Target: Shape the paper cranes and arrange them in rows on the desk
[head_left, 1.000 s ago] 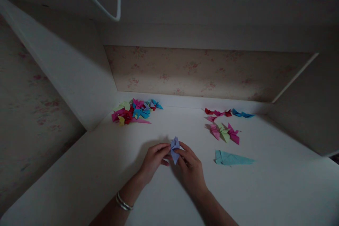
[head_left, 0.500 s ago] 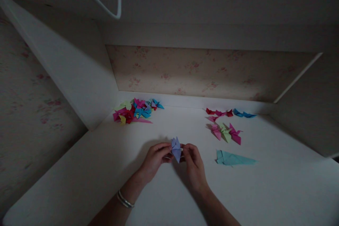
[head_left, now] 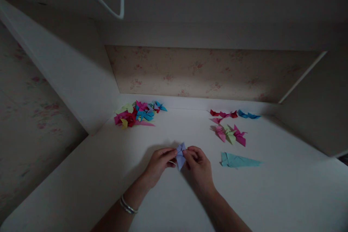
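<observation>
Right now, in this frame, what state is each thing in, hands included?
Left hand: closed, pinching the lavender paper's left side.
Right hand: closed, pinching its right side.
Lavender paper: folded, held between both hands.
Teal paper: folded to a long taper, lying on the white surface.
Colored paper heap: folded pieces, piled together.
Blue piece: folded, lying at the back.
Silver bangle: worn on the left wrist.

Behind the held paper (head_left: pixel 180 160), a pile (head_left: pixel 132 118) lies left and folded papers (head_left: pixel 230 136) right on the desk (head_left: pixel 288 195).
</observation>
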Motion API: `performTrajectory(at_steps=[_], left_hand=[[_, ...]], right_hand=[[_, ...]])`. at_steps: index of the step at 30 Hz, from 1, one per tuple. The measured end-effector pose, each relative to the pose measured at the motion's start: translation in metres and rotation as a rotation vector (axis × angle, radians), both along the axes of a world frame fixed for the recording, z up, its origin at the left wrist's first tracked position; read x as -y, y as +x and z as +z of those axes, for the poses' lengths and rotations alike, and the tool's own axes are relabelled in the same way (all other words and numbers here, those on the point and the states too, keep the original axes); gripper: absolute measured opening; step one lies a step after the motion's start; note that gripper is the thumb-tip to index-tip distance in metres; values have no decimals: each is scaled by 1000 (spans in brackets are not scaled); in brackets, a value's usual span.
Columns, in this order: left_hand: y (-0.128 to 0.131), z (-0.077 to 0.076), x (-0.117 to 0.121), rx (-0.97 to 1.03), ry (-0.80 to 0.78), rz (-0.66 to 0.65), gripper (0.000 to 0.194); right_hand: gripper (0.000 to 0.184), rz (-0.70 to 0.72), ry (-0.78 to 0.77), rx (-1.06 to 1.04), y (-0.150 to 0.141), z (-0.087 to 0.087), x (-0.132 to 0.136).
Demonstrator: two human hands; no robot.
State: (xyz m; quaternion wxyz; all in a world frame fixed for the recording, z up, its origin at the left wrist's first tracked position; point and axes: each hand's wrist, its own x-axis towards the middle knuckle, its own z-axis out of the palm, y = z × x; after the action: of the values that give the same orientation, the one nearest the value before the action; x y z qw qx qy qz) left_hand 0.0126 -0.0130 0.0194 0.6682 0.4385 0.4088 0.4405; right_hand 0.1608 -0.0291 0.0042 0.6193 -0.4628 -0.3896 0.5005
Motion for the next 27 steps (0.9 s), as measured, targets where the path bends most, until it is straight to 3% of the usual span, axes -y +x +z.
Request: performTrajectory(at_steps=[5, 12, 15, 17, 20, 23, 27], left_hand=[[2, 2, 0, -59, 23, -24, 27], [2, 1, 0, -222, 157, 64, 25], [4, 8, -7, -239, 157, 118, 29], [13, 18, -16, -278, 199, 91, 29], [40, 40, -33, -345, 297, -32, 26], [86, 65, -52, -425, 394, -146, 25], [166, 78, -77, -551, 592, -324, 22]], right_hand=[[30, 1, -26, 12, 0, 1, 0], [34, 15, -23, -55, 4, -3, -2], [32, -63, -57, -36, 9, -5, -4], [28, -37, -48, 75, 11, -4, -4], [17, 189, 127, 436, 14, 0, 0], [17, 404, 274, 733, 18, 4, 5], [17, 418, 272, 843, 22, 4, 7]])
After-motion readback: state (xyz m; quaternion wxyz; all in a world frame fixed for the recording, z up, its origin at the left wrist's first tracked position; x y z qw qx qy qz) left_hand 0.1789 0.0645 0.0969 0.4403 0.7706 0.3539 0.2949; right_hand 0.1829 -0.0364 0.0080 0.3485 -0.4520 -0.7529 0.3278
